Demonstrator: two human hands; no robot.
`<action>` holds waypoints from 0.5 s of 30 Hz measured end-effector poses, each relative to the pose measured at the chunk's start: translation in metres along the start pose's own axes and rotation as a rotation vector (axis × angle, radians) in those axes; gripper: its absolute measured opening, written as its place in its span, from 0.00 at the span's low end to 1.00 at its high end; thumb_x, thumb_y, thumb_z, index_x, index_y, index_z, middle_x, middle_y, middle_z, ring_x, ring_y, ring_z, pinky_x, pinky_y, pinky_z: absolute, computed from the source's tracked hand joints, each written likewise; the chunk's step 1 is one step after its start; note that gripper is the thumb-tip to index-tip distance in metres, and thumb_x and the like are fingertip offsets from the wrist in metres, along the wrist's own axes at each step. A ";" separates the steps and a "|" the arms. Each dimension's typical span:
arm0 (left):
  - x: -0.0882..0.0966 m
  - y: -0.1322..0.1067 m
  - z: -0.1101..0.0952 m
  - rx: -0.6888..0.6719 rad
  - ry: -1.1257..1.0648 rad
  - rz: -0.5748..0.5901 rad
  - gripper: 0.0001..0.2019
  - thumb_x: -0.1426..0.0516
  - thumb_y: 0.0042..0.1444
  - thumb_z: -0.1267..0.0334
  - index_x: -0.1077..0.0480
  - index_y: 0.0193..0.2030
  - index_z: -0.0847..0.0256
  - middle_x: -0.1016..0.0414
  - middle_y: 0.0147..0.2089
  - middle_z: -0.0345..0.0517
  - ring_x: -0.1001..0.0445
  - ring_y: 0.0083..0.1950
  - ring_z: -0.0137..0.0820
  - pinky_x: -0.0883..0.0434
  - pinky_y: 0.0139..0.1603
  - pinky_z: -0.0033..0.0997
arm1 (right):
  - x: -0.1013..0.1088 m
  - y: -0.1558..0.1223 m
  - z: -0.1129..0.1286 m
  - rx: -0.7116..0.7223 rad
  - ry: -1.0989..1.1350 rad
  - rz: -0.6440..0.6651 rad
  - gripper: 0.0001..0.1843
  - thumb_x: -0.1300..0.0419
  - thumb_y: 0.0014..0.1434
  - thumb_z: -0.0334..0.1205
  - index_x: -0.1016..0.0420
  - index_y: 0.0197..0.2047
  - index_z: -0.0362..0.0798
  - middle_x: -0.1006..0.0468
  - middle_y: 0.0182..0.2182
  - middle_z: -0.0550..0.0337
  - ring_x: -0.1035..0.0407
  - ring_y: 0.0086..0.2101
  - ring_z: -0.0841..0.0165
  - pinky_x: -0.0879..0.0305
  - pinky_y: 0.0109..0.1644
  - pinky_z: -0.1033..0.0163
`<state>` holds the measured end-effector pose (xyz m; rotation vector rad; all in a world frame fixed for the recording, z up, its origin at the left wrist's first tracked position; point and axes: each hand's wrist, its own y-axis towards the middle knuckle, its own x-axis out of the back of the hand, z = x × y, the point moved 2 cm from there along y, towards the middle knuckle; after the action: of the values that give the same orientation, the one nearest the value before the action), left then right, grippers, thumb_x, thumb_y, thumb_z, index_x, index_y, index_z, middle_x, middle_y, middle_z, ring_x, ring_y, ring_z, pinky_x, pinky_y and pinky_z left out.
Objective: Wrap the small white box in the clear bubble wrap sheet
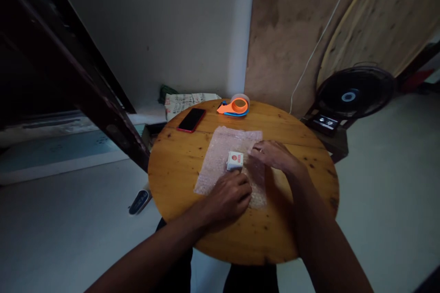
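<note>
A small white box (235,159) with a red mark stands on a sheet of bubble wrap (212,175), which lies spread over the round wooden table. My left hand (231,193) is closed at the near side of the box, its fingers curled and the fingertips against it. They partly hide the box's lower front. To the right of the box, my right hand (271,153) has its fingers drawn together over the right part of the bubble wrap, which they appear to pinch. The exact grip of those fingertips is too dark to see well.
An orange and blue tape dispenser (237,105) stands at the table's far edge. Left of it lies a phone (191,120) with a red rim. Beyond the round wooden table (299,187) are a dark fan (349,96) at right and a slipper (140,202) on the floor.
</note>
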<state>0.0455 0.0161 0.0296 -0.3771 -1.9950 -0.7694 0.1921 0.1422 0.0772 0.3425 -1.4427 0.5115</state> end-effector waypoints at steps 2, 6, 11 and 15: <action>-0.001 -0.001 0.000 -0.004 -0.005 0.003 0.07 0.47 0.60 0.67 0.29 0.34 0.62 0.28 0.40 0.47 0.33 0.43 0.33 0.35 0.47 0.34 | 0.000 -0.001 -0.003 0.024 -0.002 0.020 0.13 0.45 0.60 0.44 0.21 0.33 0.49 0.20 0.35 0.57 0.29 0.34 0.68 0.45 0.34 0.67; 0.001 -0.001 -0.001 0.008 0.016 -0.012 0.06 0.46 0.59 0.66 0.28 0.34 0.61 0.29 0.41 0.47 0.34 0.44 0.34 0.36 0.49 0.37 | -0.002 -0.001 0.000 0.081 0.030 0.002 0.09 0.43 0.57 0.39 0.21 0.36 0.51 0.20 0.35 0.60 0.30 0.34 0.69 0.46 0.33 0.67; 0.006 -0.001 -0.005 0.018 -0.018 -0.030 0.08 0.47 0.59 0.67 0.28 0.43 0.60 0.32 0.55 0.50 0.36 0.56 0.39 0.38 0.59 0.44 | -0.003 0.000 -0.004 0.018 -0.016 -0.026 0.12 0.47 0.61 0.42 0.23 0.34 0.48 0.20 0.33 0.57 0.31 0.31 0.69 0.48 0.31 0.67; 0.003 -0.001 -0.003 -0.019 -0.053 0.011 0.20 0.49 0.58 0.70 0.36 0.58 0.60 0.44 0.67 0.53 0.45 0.67 0.40 0.42 0.66 0.46 | 0.000 -0.001 -0.003 0.039 0.024 -0.072 0.10 0.47 0.59 0.36 0.24 0.36 0.48 0.20 0.35 0.57 0.30 0.33 0.69 0.46 0.34 0.67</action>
<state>0.0459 0.0130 0.0329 -0.4233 -2.0345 -0.7785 0.1957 0.1429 0.0770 0.4167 -1.3940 0.4845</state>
